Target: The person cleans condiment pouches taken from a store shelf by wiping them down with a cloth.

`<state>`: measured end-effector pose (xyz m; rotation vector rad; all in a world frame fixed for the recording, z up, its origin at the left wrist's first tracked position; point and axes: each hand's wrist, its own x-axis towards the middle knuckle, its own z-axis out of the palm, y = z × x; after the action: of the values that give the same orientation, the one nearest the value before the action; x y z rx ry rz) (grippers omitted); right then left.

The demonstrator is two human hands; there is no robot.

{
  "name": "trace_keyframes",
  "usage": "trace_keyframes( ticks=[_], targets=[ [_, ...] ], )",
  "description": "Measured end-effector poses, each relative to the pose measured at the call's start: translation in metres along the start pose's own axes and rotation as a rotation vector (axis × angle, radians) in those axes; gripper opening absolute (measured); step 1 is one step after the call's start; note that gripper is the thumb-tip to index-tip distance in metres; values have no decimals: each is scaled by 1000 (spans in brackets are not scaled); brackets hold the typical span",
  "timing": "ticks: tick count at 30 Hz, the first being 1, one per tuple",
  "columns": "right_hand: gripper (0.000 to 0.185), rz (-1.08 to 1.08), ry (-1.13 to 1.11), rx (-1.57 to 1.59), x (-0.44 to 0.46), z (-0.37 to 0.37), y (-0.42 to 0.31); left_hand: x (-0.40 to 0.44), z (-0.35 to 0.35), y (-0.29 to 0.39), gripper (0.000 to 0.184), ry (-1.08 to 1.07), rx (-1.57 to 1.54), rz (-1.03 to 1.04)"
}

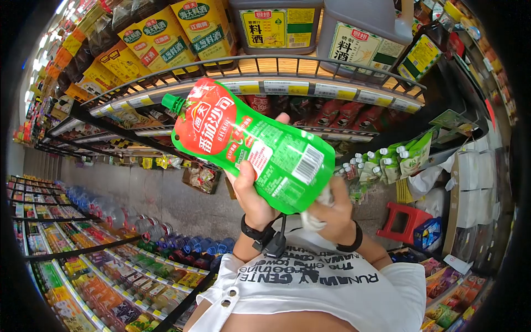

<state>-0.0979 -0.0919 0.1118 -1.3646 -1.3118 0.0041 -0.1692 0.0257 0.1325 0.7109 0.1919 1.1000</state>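
A green and red spouted pouch [282,160] with a green cap is held up in front of the shelf, tilted, its cap toward the upper left. My left hand [251,193] grips it around the lower edge, thumb on the front and a fingertip showing over the top edge. Beside the pouch's lower right end, my right hand [334,213] is closed around a whitish cloth [316,217]. That hand is partly blurred, and whether it touches the pouch is unclear.
Large jugs [276,27] and yellow boxes [157,41] stand on the wire-edged shelf [282,69] ahead. White-capped pouches [387,163] hang at right, above a red stool [404,221]. Bottles [193,243] and packaged goods line the lower left. A carton [200,180] sits on the floor.
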Motion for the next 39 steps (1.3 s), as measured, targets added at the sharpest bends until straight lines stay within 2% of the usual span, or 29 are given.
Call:
trace_keyframes(
  ticks=[3,10,12,16,18,24,26,27,31,32,33,37,39],
  targets=[
    [24,-80,-74,-209,-5,8,7,2,-1,0,70,5,-2,12],
    [25,-86,-127,-271,-8,-3,13,-1,1,5,68,-76,36,8],
    [27,-131,-52,-334,2,-11,10,-1,0,3,67,-74,-75,-91],
    [28,-162,8,-375,5,-16,15,-1,-3,2,66,-88,-60,-103],
    [28,-96,120,-438,5,-18,16,-3,-6,3,66,-77,-111,-122],
    [29,-36,99,-392,-1,-13,11,0,-6,1,66,-93,-155,-191],
    [30,44,-43,-309,-6,-10,7,3,-5,1,66,-104,-141,-188],
    [30,11,-72,-252,-9,-6,5,5,-4,1,66,-134,-78,-169],
    [30,0,-73,-116,-11,3,3,9,5,6,67,-194,-17,-210],
    [30,5,-78,-114,-13,2,3,10,8,8,67,-214,-10,-236],
    [30,-4,-113,-137,-15,1,3,9,18,8,66,-123,84,-202],
    [24,-79,-217,-299,-16,-10,3,9,26,8,68,-158,42,-299],
    [23,-98,-181,-356,-14,-11,2,9,36,10,68,-157,65,-266]
  ],
)
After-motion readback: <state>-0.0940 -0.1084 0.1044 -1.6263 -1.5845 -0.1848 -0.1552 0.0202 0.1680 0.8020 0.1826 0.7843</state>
